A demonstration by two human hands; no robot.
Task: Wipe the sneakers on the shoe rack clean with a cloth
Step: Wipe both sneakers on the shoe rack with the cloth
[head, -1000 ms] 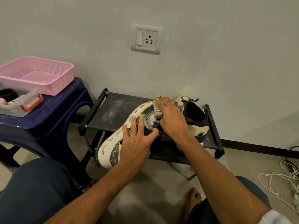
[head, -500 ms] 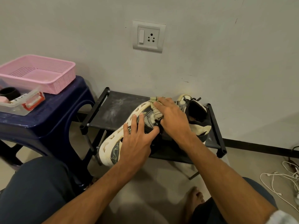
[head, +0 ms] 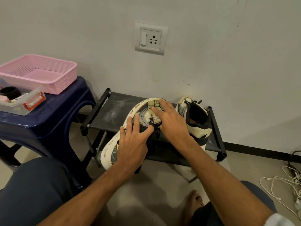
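A cream and black sneaker (head: 112, 149) lies tipped on its side across the front of the black shoe rack (head: 112, 110), sole to the left and heel hanging over the rack's front edge. My left hand (head: 135, 142) grips it at the middle, fingers over the side and thumb by the laces. My right hand (head: 172, 123) presses a bunched pale cloth (head: 154, 111) onto the sneaker's front part with straight fingers. The second sneaker (head: 195, 121) stands upright on the rack just right of my right hand.
A dark blue plastic stool (head: 48, 126) stands left of the rack, bearing a pink basket (head: 65, 79) and a clear box (head: 22, 106). The wall with a socket (head: 150, 39) is close behind. White cables (head: 280, 185) lie on the floor at the right. My knees and a bare foot are below.
My right hand has shifted the cloth only slightly on the sneaker's front. My left hand keeps the same hold.
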